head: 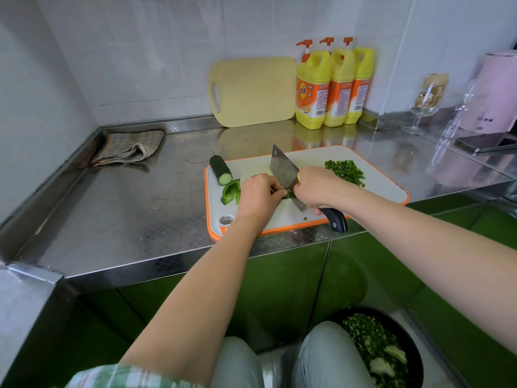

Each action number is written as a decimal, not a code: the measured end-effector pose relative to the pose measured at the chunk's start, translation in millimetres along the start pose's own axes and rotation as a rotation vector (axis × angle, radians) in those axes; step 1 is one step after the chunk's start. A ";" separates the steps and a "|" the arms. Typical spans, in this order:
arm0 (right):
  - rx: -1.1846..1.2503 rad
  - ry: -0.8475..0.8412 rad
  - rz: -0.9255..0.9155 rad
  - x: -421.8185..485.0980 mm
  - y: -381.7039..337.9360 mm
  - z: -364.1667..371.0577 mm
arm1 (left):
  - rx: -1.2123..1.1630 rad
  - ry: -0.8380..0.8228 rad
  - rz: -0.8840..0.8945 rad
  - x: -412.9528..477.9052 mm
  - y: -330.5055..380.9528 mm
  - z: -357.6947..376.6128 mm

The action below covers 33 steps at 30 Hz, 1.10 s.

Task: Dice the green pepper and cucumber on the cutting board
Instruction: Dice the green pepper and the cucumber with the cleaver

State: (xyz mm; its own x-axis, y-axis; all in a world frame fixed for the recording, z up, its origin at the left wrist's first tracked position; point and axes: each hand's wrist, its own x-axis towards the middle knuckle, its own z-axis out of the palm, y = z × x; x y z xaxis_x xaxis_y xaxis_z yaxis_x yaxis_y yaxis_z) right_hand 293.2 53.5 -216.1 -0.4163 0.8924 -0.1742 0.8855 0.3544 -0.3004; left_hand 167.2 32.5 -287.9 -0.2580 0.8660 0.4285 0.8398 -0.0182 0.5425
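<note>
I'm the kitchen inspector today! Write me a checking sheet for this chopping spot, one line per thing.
Surface: steel counter, white cutting board with orange rim on it.
Job's things: cucumber and green pepper pieces at the board's left; diced pepper pile far right; cleaver.
Clutter: folded cloth, yellow board leaning on wall, three detergent bottles, glass, phone, pink appliance.
Hands: left hand holds a pepper piece; right hand grips the cleaver, blade at that piece.
Cables: nothing seen.
Surroundings: tiled walls, green cabinet fronts, black bowl of chopped greens on floor.
</note>
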 end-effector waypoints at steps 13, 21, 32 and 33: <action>0.199 0.067 -0.038 3.0 20.1 -9.6 | 0.327 -0.108 0.105 0.6 -6.8 -9.5; 0.085 -0.001 -0.046 -14.8 9.3 -8.7 | 0.199 0.017 0.037 -3.2 -4.5 -2.3; 0.060 0.033 0.009 -2.6 -1.8 3.2 | 0.143 0.041 0.013 -2.3 -6.4 -1.1; 0.081 0.056 0.000 -0.2 -0.4 4.7 | 0.151 0.040 0.014 -2.7 -6.9 -0.9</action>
State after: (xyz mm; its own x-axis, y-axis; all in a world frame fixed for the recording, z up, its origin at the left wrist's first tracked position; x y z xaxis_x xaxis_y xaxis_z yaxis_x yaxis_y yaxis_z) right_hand 291.9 51.9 -220.4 -0.4018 0.9075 -0.1227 0.8653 0.3324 -0.3752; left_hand 161.7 29.8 -292.2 -0.2622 0.8454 0.4653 0.9049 0.0480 0.4228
